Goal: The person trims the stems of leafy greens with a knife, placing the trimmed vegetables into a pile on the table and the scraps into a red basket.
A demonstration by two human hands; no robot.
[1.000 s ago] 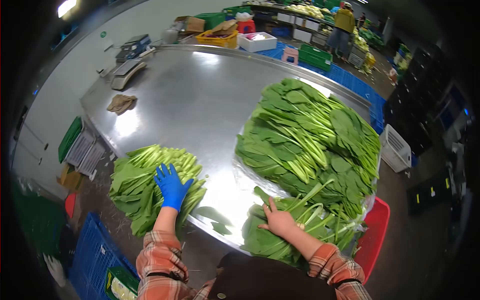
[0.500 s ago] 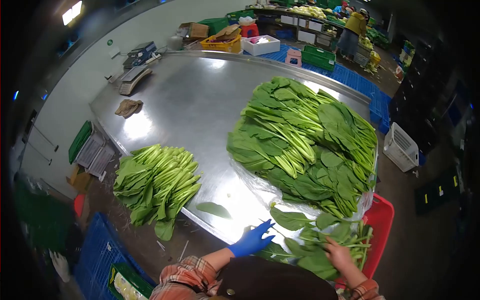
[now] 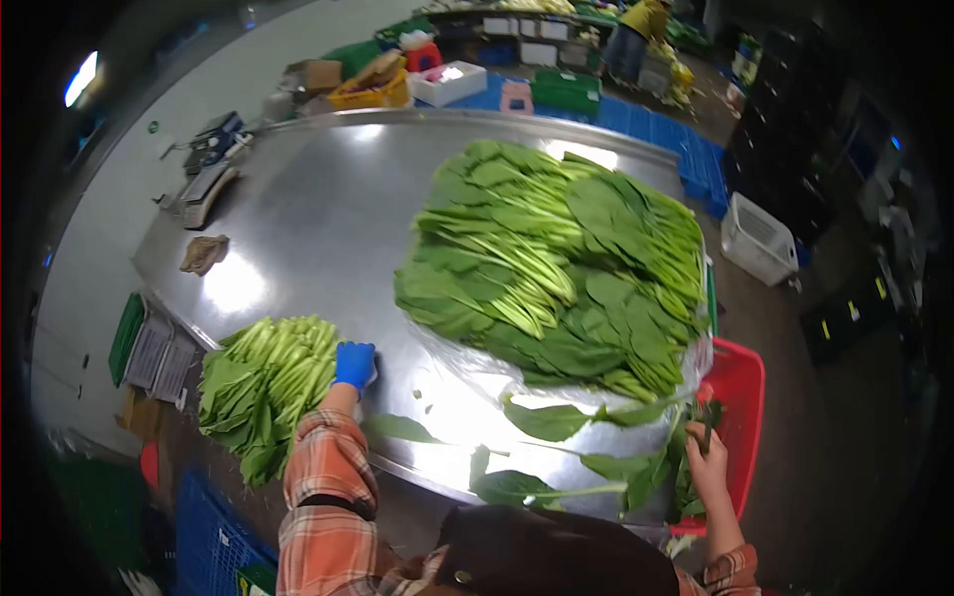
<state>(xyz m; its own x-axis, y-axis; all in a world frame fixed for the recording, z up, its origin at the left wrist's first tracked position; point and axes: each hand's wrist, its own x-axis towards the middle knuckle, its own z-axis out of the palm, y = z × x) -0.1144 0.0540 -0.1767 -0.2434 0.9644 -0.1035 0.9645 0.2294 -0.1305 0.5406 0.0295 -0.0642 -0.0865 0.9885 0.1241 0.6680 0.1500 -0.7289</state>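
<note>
My left hand, in a blue glove, is beside the pale stalk ends of a stacked pile of leafy greens on the table's left edge. Its fingers are drawn together, and whatever they may hold is hidden. My bare right hand is closed around some dark green leaves at the rim of a red crate. Loose leaves lie on the metal table between my hands. Beyond them, a large heap of long-stemmed greens rests on clear plastic.
A scale and a crumpled brown cloth are on the table's far left part. A white basket stands on the floor at right. Blue pallets lie behind the table, where a person in yellow stands.
My left hand has swung left from the loose leaves to the stacked pile. My right hand has shifted toward the red crate with greens. The view has turned slightly.
</note>
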